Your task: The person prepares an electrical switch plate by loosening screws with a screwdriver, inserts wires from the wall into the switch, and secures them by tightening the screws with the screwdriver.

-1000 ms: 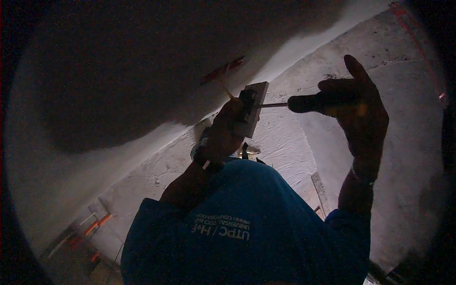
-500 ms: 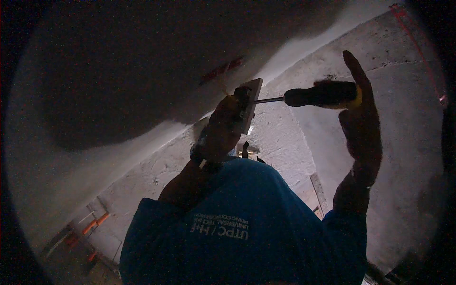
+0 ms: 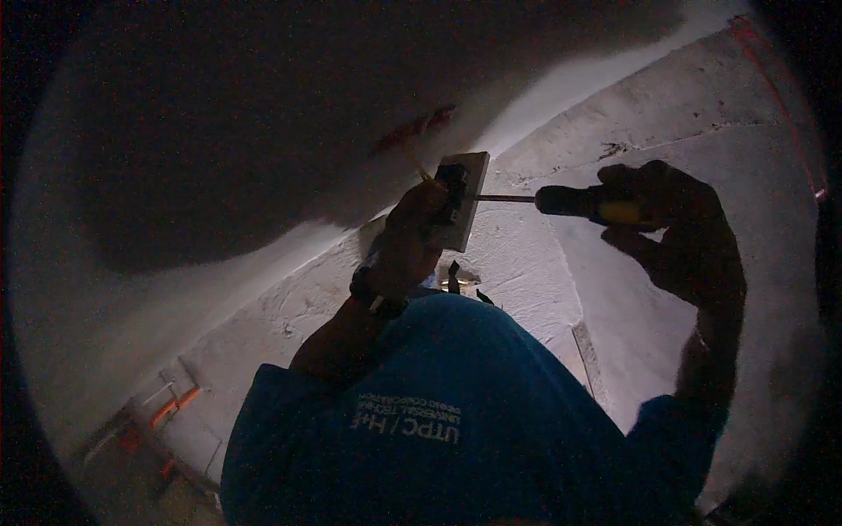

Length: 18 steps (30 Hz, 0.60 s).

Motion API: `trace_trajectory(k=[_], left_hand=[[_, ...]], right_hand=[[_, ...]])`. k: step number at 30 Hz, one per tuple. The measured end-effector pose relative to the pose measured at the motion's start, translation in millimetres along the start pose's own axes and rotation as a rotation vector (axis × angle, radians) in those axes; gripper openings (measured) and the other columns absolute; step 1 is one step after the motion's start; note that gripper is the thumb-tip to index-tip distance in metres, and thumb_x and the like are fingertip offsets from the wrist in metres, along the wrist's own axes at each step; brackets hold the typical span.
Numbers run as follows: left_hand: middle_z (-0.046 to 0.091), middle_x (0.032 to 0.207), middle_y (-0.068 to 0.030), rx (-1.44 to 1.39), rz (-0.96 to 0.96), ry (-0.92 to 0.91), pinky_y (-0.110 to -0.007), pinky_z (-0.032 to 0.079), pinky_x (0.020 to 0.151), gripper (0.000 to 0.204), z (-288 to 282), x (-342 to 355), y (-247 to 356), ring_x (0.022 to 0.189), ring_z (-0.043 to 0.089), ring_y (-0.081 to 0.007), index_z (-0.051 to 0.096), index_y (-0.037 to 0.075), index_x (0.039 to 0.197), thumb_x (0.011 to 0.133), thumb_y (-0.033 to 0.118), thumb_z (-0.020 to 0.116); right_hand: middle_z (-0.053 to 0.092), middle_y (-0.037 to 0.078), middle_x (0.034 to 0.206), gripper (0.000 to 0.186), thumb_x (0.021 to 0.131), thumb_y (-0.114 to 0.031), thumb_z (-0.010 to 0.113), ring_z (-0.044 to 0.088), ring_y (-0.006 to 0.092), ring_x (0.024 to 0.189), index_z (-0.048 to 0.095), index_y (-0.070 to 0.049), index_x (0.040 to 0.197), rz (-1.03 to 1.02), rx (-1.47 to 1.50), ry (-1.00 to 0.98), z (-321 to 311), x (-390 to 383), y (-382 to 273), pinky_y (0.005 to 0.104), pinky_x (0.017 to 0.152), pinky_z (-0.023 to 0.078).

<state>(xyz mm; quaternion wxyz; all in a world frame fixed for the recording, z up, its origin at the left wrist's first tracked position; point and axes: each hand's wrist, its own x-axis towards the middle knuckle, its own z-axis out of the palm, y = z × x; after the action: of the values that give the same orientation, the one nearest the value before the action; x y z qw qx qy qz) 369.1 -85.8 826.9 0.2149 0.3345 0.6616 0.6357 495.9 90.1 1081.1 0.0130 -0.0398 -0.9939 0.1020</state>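
A pale rectangular plate (image 3: 453, 235), a dark block (image 3: 451, 181) on one face, was clamped aslant in the fingers of the left hand (image 3: 406, 238). Between the hands, a thin-shafted screwdriver (image 3: 566, 201), black-and-yellow handled, was pinched by the right hand (image 3: 688, 228).

Dim and grainy: light is brightening a pale surface (image 3: 517, 250), shadow (image 3: 263, 131) is covering the upper left, the left hand (image 3: 405, 237) and right hand (image 3: 697, 237) are showing as silhouettes, and black is filling 4 corners.
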Motion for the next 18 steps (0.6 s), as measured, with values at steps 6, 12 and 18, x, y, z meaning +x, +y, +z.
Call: trace_trajectory(k=[6,12,18], left_hand=[[0.059,0.093,-0.0026,-0.071,-0.055,-0.069,-0.027,0.047,0.070,0.033,-2.8,4.7,-1.8,0.080,0.055,-0.0101,0.056,0.006,0.108,0.089,0.033,0.059],[0.058,0.085,-0.0098,-0.195,-0.167,0.027,-0.034,0.046,0.066,0.027,2.6,-0.4,-14.5,0.075,0.056,-0.0205,0.057,0.005,0.105,0.089,0.027,0.054],[0.058,0.089,-0.0013,-0.427,-0.312,0.040,-0.027,0.046,0.070,0.033,-2.7,6.1,3.2,0.079,0.053,-0.0087,0.056,0.002,0.107,0.092,0.031,0.054]], right_hand=[[0.064,0.010,0.087,0.043,0.068,-0.019,0.078,0.064,0.0232,0.075,0.061,-0.008,0.106,-0.206,-0.517,-0.333,-20.4,25.8,-38.1,0.0335,0.067,0.053],[0.064,0.008,0.082,0.034,0.072,-0.029,0.074,0.063,0.0203,0.072,0.062,-0.009,0.096,-0.095,-0.161,-0.409,9.0,31.2,6.1,0.0349,0.065,0.050],[0.065,0.009,0.081,0.025,0.077,-0.023,0.070,0.064,0.0181,0.070,0.061,-0.006,0.093,-0.169,-0.369,-0.411,-0.7,40.0,-28.7,0.0335,0.058,0.050]])
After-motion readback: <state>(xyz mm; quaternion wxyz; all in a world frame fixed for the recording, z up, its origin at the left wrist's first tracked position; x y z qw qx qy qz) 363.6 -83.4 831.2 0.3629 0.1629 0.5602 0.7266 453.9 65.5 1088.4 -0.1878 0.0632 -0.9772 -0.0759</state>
